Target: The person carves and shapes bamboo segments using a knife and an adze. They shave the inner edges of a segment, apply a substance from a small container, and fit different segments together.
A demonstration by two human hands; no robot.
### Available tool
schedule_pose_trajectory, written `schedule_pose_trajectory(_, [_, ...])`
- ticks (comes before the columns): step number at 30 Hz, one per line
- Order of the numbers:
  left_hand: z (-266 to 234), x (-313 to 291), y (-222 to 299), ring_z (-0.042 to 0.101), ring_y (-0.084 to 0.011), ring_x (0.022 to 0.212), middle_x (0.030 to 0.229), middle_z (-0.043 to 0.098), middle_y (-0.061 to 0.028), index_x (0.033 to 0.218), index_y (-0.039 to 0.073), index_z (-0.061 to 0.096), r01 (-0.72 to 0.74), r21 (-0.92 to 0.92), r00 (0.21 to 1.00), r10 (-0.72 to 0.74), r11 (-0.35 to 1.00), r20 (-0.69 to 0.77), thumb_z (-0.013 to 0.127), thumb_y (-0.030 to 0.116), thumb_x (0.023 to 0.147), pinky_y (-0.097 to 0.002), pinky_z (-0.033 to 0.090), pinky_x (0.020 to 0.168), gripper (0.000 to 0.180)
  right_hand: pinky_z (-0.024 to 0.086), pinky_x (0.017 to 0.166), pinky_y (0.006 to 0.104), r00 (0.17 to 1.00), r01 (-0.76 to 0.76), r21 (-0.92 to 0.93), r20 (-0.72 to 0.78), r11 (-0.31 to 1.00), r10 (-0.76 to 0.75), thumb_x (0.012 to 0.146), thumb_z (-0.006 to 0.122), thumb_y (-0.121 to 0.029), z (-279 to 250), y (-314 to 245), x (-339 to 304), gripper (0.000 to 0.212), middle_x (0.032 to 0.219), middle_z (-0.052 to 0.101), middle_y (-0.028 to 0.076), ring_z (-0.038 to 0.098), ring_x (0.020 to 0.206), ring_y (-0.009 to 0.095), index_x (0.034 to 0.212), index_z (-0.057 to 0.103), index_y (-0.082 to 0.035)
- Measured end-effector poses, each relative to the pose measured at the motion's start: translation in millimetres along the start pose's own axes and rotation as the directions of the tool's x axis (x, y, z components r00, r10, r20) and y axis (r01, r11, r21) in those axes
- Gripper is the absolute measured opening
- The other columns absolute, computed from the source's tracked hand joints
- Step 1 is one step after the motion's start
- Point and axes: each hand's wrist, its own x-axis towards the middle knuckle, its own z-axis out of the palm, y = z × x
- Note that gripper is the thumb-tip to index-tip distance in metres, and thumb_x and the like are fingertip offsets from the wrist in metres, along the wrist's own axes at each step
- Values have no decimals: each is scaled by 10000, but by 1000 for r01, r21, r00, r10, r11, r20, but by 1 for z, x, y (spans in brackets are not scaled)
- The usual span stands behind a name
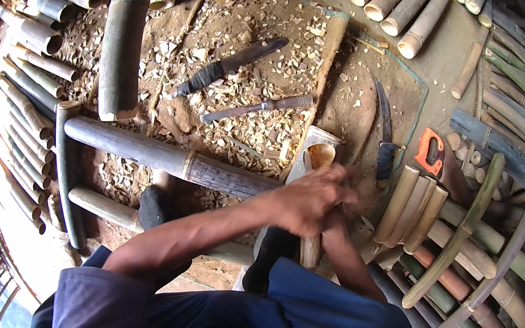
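A short bamboo tube [309, 252] slants between my hands, its scooped upper end over a narrow wooden block and its lower end near my thigh. My left hand [306, 200] lies over the tube's middle with bent fingers, closed around it. My right hand [340, 205] is against it, mostly hidden behind the left and smeared by motion. A thin grey edge shows beside the tube's upper end; I cannot make out what it belongs to. On the chip-covered ground ahead lie a dark-handled knife [229, 65] and a chisel-like tool [257, 108].
A thick bamboo pole [163, 152] crosses left of my hands. A curved blade [385, 114] and an orange-handled saw [430, 152] lie to the right. Bamboo tubes [52, 37] are stacked at the left, and cut bamboo lengths [453, 285] are piled at the right.
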Motion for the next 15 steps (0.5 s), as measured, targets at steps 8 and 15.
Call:
schedule_pose_trajectory(8, [4, -92, 66, 439, -485, 1390, 1462, 410, -330, 1567, -28, 169, 661, -302, 740, -663, 687, 111, 836, 181, 743, -534, 427, 1136, 1081, 489, 983, 357, 913, -303, 832, 393, 464, -107, 1112, 455, -396, 21, -79, -60, 345, 1251, 597, 75, 566, 1242, 174, 1253, 581, -108])
schedule_pose_trajectory(15, [-55, -78, 74, 709, -450, 875, 990, 671, -273, 1164, -24, 455, 682, 290, 660, -736, 672, 152, 756, 194, 786, -538, 568, 784, 531, 601, 808, 402, 920, -390, 793, 358, 468, 159, 1100, 482, -362, 20, -79, -26, 366, 1039, 705, 82, 694, 889, 180, 1153, 646, -39])
